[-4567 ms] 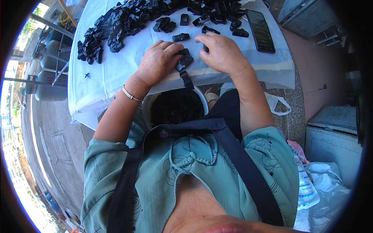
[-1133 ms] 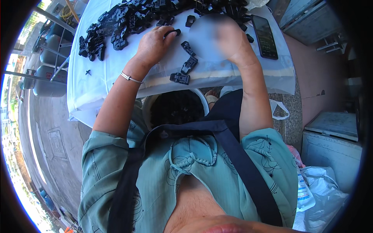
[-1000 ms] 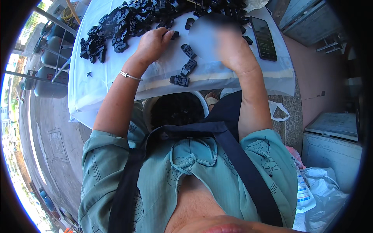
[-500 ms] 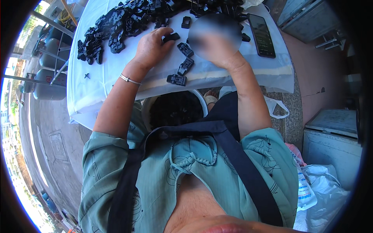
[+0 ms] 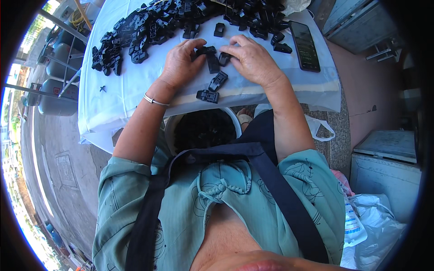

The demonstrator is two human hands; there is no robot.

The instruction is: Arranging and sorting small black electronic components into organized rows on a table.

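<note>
My left hand [image 5: 181,63] is closed on a small black plastic part [image 5: 206,50] above the white-covered table. Facing it, my right hand [image 5: 254,62] pinches another black plastic piece [image 5: 224,58] between thumb and fingers. The two pieces are close together, but whether they touch I cannot tell. Between and just below the hands lies a black part [image 5: 213,65]. Nearer to me are two more, one tilted part [image 5: 218,81] and one flatter part [image 5: 208,95] by the table's front edge. Fingertips partly hide the held pieces.
A big heap of black parts [image 5: 149,29] covers the table's far side. Loose pieces, such as a black block [image 5: 219,30], lie before it. At the right is a phone [image 5: 304,47]. Under the front edge stands a white bucket [image 5: 238,126] of dark contents.
My right hand has come left toward my left hand and now pinches a black piece. My left hand stays nearly in place; the view has shifted slightly.
</note>
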